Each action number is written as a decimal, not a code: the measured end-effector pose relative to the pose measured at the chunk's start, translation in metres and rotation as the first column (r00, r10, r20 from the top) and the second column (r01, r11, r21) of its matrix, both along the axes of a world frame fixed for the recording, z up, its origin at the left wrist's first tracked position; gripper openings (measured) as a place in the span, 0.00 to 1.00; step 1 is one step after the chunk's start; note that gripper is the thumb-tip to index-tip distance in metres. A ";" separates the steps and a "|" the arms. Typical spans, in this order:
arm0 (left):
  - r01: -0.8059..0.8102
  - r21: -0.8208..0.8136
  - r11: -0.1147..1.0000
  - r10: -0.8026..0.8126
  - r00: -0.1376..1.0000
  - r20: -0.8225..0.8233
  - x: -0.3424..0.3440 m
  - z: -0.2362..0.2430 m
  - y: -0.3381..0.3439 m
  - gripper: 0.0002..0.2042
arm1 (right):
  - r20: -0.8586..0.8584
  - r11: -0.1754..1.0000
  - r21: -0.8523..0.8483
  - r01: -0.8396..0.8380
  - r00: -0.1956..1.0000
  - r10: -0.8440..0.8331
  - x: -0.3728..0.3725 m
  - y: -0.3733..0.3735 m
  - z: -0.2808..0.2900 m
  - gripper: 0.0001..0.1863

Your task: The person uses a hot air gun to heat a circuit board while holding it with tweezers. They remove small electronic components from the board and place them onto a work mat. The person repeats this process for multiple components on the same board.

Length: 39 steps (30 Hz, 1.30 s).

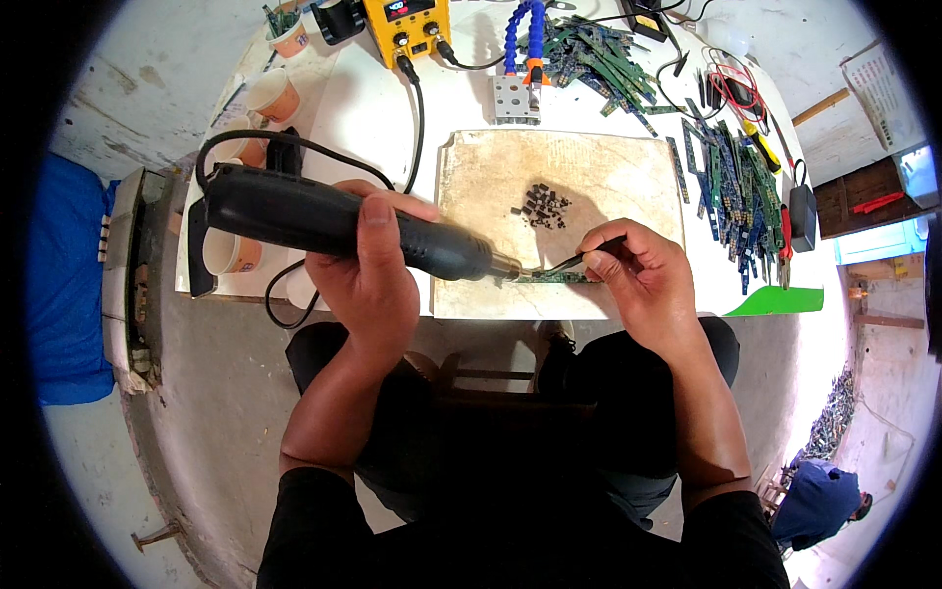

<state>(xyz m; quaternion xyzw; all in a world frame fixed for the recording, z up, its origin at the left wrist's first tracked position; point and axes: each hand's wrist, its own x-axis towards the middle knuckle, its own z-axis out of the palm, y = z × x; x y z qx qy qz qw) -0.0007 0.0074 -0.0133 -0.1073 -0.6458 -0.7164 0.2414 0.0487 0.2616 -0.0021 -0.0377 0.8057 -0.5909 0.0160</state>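
My left hand [371,245] is wrapped round a black hot air gun [294,211], its metal nozzle [505,265] pointing right. Just beyond the nozzle lies a narrow green circuit board strip [559,277] near the front edge of a worn, tan work board [481,177]. In my right hand [643,280] I pinch dark tweezers [579,258], their tips down at the strip close to the nozzle. My right fingers cover part of the strip's right end. A small heap of black chips [543,204] sits on the work board behind the tweezers.
A yellow soldering station [407,29] stands at the back, its cable running to the left. Paper cups [234,252] line the left side. A metal block with a blue flexible hose [516,100] is behind the board. Piles of circuit strips [736,196] lie right. Another person [819,501] sits far right.
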 end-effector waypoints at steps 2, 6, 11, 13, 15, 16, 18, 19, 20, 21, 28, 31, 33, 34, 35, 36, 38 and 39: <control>0.002 0.000 1.000 -0.002 1.000 -0.009 0.000 0.001 0.001 0.11 | 0.001 1.000 -0.007 0.004 1.000 -0.004 0.000 0.000 0.000 0.04; 0.001 -0.009 1.000 -0.001 1.000 -0.005 -0.001 0.001 0.001 0.11 | -0.012 1.000 0.006 0.009 1.000 -0.009 0.000 -0.001 -0.001 0.03; -0.012 0.000 1.000 0.012 1.000 0.012 0.000 0.001 0.002 0.11 | -0.008 1.000 0.014 0.013 1.000 -0.013 0.000 -0.001 0.000 0.03; -0.012 0.002 1.000 0.012 1.000 0.019 -0.001 0.000 0.001 0.11 | -0.014 1.000 0.012 0.012 1.000 -0.012 0.000 -0.002 0.001 0.03; -0.003 0.004 1.000 0.003 1.000 0.017 0.000 0.000 0.002 0.11 | -0.018 1.000 0.011 0.004 1.000 -0.004 0.000 0.000 -0.001 0.03; 0.007 0.005 1.000 -0.007 1.000 0.012 0.000 0.001 0.002 0.11 | -0.019 1.000 0.010 0.000 1.000 0.000 0.000 0.001 -0.001 0.04; 0.016 0.023 1.000 -0.016 1.000 0.013 0.001 0.003 0.003 0.11 | -0.018 1.000 -0.005 -0.009 1.000 0.009 0.000 0.001 -0.001 0.04; 0.014 0.039 0.999 -0.015 1.000 0.019 0.001 0.004 0.005 0.12 | -0.018 1.000 -0.013 -0.013 1.000 0.013 0.000 0.000 -0.001 0.04; 0.013 0.056 0.998 -0.015 1.000 0.025 0.001 0.005 0.005 0.14 | -0.013 1.000 -0.013 -0.014 1.000 0.014 0.001 0.000 -0.001 0.04; -0.002 0.026 1.000 0.001 1.000 0.019 0.001 0.003 0.004 0.12 | -0.009 1.000 -0.013 -0.016 1.000 0.016 0.001 0.001 -0.001 0.04; -0.010 -0.027 1.000 0.010 1.000 -0.012 -0.001 -0.004 0.000 0.12 | 0.002 1.000 -0.010 -0.015 1.000 0.015 0.001 -0.001 0.003 0.04; -0.006 -0.011 1.000 0.006 1.000 -0.002 0.000 -0.005 0.003 0.12 | -0.003 1.000 -0.016 -0.020 1.000 0.020 0.001 -0.001 0.001 0.04; 0.005 -0.003 1.000 -0.005 1.000 0.000 0.000 -0.004 0.004 0.12 | 0.003 0.999 -0.040 -0.015 1.000 0.015 0.001 -0.001 0.001 0.03; 0.015 -0.001 1.000 -0.015 1.000 -0.002 0.001 -0.002 0.005 0.12 | 0.006 0.999 -0.053 -0.012 1.000 0.012 0.002 -0.001 0.001 0.03; 0.025 0.002 1.000 -0.025 1.000 -0.005 0.001 -0.001 0.005 0.12 | 0.007 0.999 -0.039 -0.017 1.000 0.017 0.001 0.000 0.000 0.03; 0.008 0.013 1.000 -0.009 1.000 0.009 0.001 0.000 0.006 0.12 | 0.007 1.000 -0.025 -0.019 1.000 0.019 0.000 0.001 -0.001 0.03; -0.024 0.035 0.999 0.023 0.999 0.038 0.002 0.000 0.006 0.12 | 0.006 1.000 -0.027 -0.014 1.000 0.014 0.000 0.002 -0.001 0.03; -0.019 0.033 0.999 0.018 0.999 0.033 0.001 0.000 0.005 0.12 | 0.006 0.999 -0.045 -0.011 1.000 0.012 0.001 0.000 -0.001 0.03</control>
